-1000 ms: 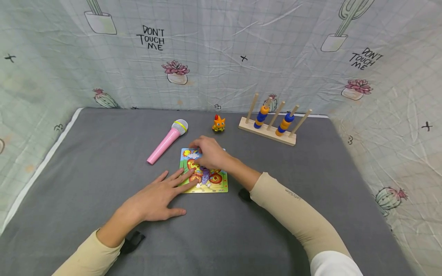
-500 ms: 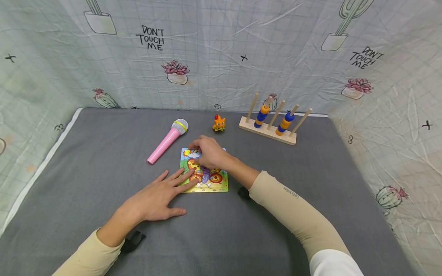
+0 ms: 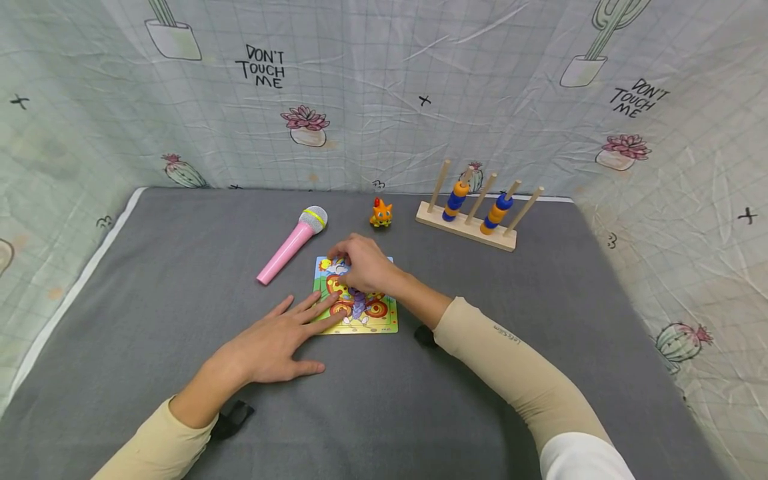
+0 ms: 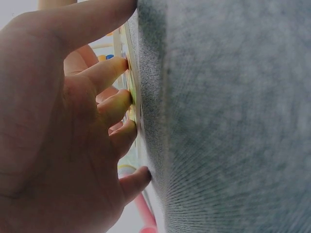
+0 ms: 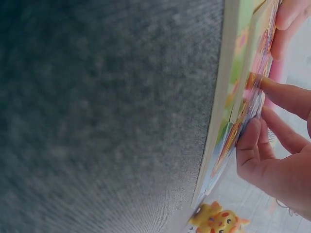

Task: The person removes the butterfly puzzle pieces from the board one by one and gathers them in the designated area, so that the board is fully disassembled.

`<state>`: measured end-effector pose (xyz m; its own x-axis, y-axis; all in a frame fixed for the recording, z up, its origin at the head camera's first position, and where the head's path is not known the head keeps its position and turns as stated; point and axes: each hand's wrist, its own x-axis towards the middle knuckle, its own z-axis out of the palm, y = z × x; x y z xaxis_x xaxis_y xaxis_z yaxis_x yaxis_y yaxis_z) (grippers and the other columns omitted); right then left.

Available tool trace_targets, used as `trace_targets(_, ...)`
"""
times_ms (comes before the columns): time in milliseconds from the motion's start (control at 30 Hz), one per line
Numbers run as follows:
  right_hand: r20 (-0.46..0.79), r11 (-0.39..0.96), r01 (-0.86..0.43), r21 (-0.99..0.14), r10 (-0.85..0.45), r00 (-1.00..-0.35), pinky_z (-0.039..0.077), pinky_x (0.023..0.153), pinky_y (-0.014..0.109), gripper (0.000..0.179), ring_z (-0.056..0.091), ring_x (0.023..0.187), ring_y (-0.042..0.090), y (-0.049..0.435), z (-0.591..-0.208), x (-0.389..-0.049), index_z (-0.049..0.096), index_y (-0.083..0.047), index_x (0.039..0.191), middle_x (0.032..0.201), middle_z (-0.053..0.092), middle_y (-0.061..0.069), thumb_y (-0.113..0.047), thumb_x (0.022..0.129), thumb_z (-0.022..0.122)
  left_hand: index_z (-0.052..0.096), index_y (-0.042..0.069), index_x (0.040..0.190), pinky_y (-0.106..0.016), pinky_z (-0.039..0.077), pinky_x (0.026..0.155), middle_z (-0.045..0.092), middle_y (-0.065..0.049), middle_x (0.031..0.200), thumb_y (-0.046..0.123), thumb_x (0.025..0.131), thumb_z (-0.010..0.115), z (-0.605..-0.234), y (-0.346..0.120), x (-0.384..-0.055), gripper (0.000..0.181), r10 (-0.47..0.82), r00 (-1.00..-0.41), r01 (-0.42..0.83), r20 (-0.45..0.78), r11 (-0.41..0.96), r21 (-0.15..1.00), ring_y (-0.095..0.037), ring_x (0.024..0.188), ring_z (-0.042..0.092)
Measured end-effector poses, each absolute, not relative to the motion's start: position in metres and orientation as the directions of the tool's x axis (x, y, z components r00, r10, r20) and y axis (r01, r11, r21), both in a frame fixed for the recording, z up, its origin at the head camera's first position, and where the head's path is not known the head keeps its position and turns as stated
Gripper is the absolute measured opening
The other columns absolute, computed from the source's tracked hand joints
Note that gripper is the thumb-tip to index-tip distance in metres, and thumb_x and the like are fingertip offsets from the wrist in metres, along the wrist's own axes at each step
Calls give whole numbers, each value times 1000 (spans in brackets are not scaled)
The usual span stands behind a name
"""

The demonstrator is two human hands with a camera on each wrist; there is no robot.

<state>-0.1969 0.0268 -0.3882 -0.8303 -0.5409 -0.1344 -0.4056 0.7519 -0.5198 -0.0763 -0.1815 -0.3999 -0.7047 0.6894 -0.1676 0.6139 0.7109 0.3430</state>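
A butterfly jigsaw puzzle point(image 3: 373, 321) lies flat on the grey cloth; its upper middle is hidden under my right hand. My left hand point(image 3: 273, 350) is spread with straight fingers, the fingertips resting on the puzzle's left side and the thumb on the cloth. The right hand point(image 3: 367, 265) reaches over the upper part. Its thumb and fingers are bent down onto a puzzle piece point(image 5: 251, 104) and pinch it at the board's surface. In the left wrist view the left fingers point(image 4: 114, 104) touch the board's edge.
A pink toy microphone point(image 3: 291, 247) lies left of the puzzle. Behind it stands a small orange toy figure point(image 3: 381, 213). A wooden peg stand point(image 3: 465, 228) with blue and orange beads is at the back right. A patterned curtain point(image 3: 372, 80) rises behind the cloth.
Neither hand visibly moves on the puzzle. The head view shifts only very slightly.
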Motion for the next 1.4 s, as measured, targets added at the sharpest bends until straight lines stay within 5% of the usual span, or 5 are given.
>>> trace_targets(933,-59,730,-432,-530,-540,-840,51,75,22,42,60,91,14,35,-391,-197,78,-12,122,104,66,4,-19,82,88,31,29,166,-72,22,122,19,-2,176,49,92,76,-404,-180,-75,88,696,-699,619,-160,702,352,-38,160,22)
trace_targets(1400,-80,652,-337,-680,-522,-849,53,76,25,37,68,88,9,54,-395,-204,80,-15,118,99,73,0,-14,81,88,29,29,166,-72,22,122,19,-1,175,49,93,75,-405,-180,-74,88,693,-704,619,-158,707,341,-37,160,21)
